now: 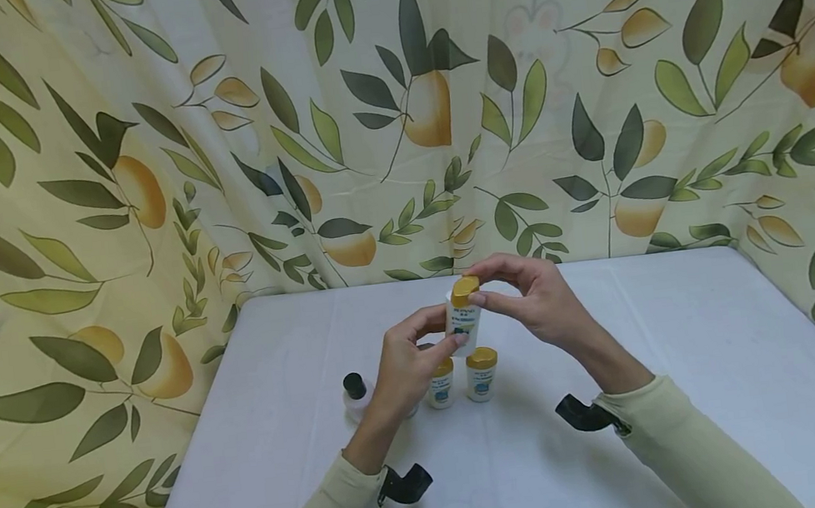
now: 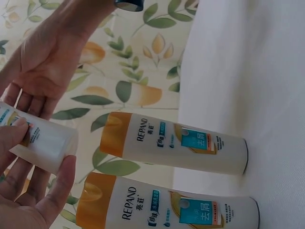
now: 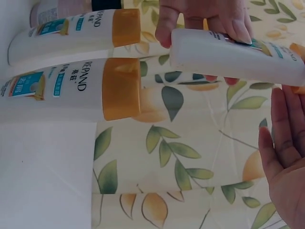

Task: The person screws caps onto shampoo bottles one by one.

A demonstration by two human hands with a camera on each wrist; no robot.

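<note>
Above the table, a white shampoo bottle (image 1: 464,319) with a golden cap is held up between both hands, slightly tilted. My left hand (image 1: 410,360) grips its body, thumb across the label. My right hand (image 1: 529,299) pinches the golden cap (image 1: 465,288) between thumb and fingers. Below stand two matching bottles: one upright shampoo bottle (image 1: 482,375) and another (image 1: 441,386) beside it, partly behind the left hand. Their REPAND labels show in both wrist views. In the right wrist view the held bottle (image 3: 228,55) lies across the left hand's fingers; its cap end is cut off by the frame.
A bottle with a black cap (image 1: 355,387) stands left of the others, partly hidden by the left forearm. Something else behind that arm is too covered to identify. The white table (image 1: 687,323) meets a leaf-and-fruit patterned curtain (image 1: 392,121) at its back edge.
</note>
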